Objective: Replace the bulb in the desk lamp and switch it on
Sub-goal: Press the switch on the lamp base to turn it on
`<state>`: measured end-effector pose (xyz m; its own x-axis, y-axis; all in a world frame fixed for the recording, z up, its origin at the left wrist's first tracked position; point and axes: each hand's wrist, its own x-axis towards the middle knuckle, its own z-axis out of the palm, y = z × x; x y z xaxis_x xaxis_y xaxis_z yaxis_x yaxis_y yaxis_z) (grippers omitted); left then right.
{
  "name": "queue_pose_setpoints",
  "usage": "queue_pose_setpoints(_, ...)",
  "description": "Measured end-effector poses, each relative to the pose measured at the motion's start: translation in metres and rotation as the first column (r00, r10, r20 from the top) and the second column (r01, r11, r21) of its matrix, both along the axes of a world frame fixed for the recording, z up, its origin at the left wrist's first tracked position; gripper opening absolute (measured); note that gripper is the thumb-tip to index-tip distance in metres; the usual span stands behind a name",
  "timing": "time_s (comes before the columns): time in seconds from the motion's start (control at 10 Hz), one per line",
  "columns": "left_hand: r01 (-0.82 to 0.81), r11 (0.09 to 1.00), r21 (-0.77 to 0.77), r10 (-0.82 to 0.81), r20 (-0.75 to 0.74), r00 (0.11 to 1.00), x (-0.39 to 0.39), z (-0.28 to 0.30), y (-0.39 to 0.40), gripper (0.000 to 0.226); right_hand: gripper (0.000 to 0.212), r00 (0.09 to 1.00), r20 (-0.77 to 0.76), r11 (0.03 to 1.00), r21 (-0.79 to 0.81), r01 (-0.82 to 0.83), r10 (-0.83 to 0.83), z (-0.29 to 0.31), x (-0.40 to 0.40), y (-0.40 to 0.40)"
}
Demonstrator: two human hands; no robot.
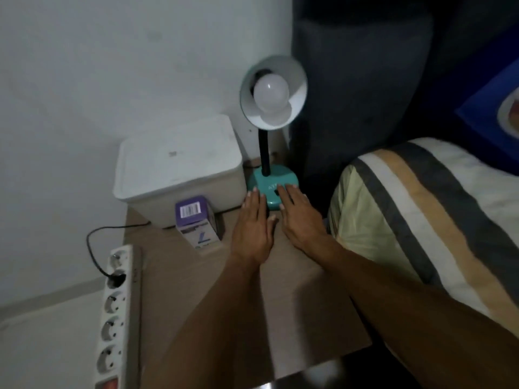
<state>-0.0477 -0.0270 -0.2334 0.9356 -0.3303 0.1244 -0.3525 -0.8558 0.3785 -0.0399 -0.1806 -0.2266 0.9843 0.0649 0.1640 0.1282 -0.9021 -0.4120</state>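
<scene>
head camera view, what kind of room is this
Most likely a bedroom, at a bedside table. A bed with striped bedding lies right beside the small wooden table, and a teal desk lamp stands on it near a dark upholstered headboard.

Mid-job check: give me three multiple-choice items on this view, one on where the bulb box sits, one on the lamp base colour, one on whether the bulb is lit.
1. The purple bulb box stands:
A. in front of the white bin
B. on the bed
C. on the power strip

2. The lamp base is:
A. red
B. teal
C. black

3. The bulb in the shade is:
A. missing
B. glowing
C. fitted but unlit

Answers:
1 A, the box stands on the table against the bin's front.
2 B, teal shows between the left hand and right hand.
3 C, the bulb sits in the shade, dull, in a dim room.
</scene>
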Motion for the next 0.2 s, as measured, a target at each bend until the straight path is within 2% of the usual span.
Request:
queue_pose_setpoints(0.1,0.031,0.998,0.049,-0.03,-0.035,0.999,-0.025,0.009,0.004,0.068,0.054,0.998,-0.061,0.997,0.071,0.001,0.003,0.014,-0.007,-0.004)
queue_pose_setpoints(0.2,0.107,0.993,0.047,-0.104,-0.078,0.992,-0.074,0.018,0.025,0.067,0.052,0.998,0.054,0.998,0.067,0.017,-0.021,0.023,-0.043,-0.004)
